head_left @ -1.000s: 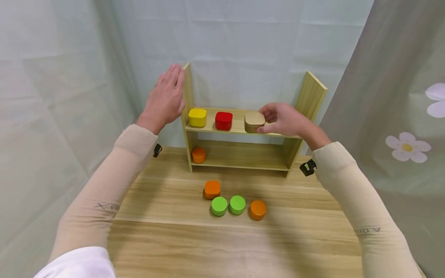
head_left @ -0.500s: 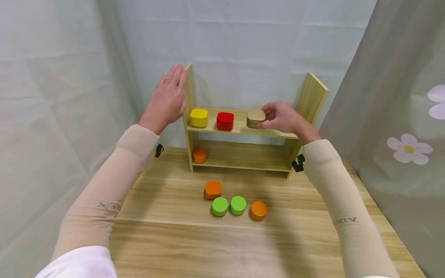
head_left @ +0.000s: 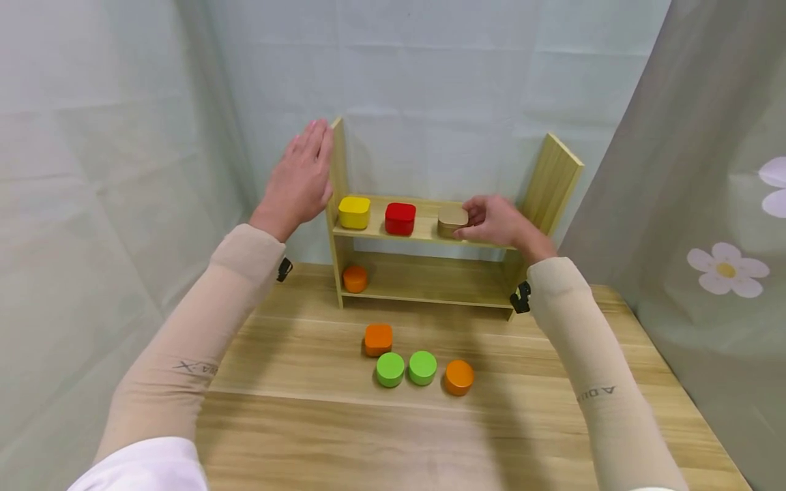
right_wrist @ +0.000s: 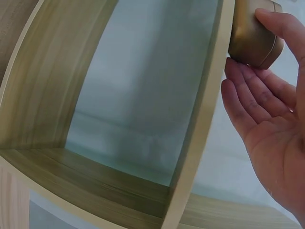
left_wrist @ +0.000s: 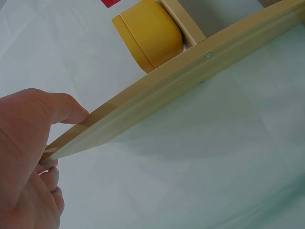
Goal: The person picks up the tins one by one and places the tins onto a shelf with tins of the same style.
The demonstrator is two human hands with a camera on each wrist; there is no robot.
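Left hand (head_left: 302, 179) flat, fingers straight, pressed against outer face of left side panel of light wooden two-tier shelf (head_left: 552, 179); grips nothing. On upper tier, left to right: yellow rounded-square block (head_left: 354, 212), red rounded-square block (head_left: 400, 218), tan rounded-square wooden block (head_left: 452, 219). Right hand (head_left: 500, 221) pinches tan block, thumb on top, fingertips (right_wrist: 243, 74) at its lower front edge. Probably light, rigid, smooth-finished, likely slippery; best held across opposite flat sides. Far side of block hidden behind fingers; underside contact with shelf board not discernible.
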